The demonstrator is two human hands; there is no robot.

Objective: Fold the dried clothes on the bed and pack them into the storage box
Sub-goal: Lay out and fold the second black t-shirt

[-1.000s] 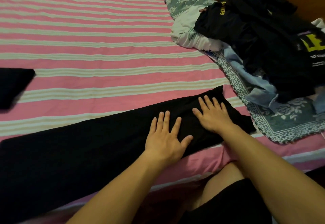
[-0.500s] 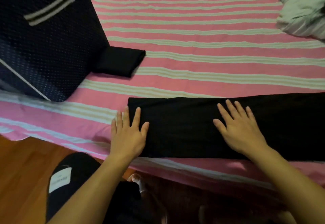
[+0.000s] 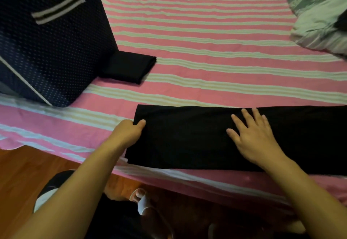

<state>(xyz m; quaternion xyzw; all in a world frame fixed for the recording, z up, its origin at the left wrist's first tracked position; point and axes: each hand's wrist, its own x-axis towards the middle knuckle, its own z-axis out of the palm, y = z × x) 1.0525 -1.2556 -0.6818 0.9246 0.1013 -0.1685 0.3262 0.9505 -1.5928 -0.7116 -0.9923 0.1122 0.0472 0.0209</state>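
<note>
We take the long black fabric garment [image 3: 197,137], folded into a flat band along the near edge of the pink-and-white striped bedsheet [image 3: 206,37], as our landmark. The garment lies flat on the sheet, its left end squared off and its right end running out of view at the frame's right border. The left hand [image 3: 129,133] sits at the garment's left end: we see its thumb on top of the cloth and its fingers tucked under the edge, so it pinches that end. The right hand [image 3: 253,135] lies palm down on the garment to the right of its middle, fingers straight and spread, pressing the cloth against the bed. Beyond the garment's left end, farther up the bed, we find a small folded black cloth bundle [image 3: 129,66] lying flat on the sheet and well apart from the garment. This bundle touches the base of a dark navy fabric storage box with white dots and a striped handle strap [image 3: 47,47], which stands on the bed to the left of the garment's far side. Far to the right of the garment, at the bed's far corner, lies a rumpled grey-and-white patterned bedding heap [image 3: 319,17]. Below the garment's near edge we see a brown wooden floor [image 3: 28,169].
</note>
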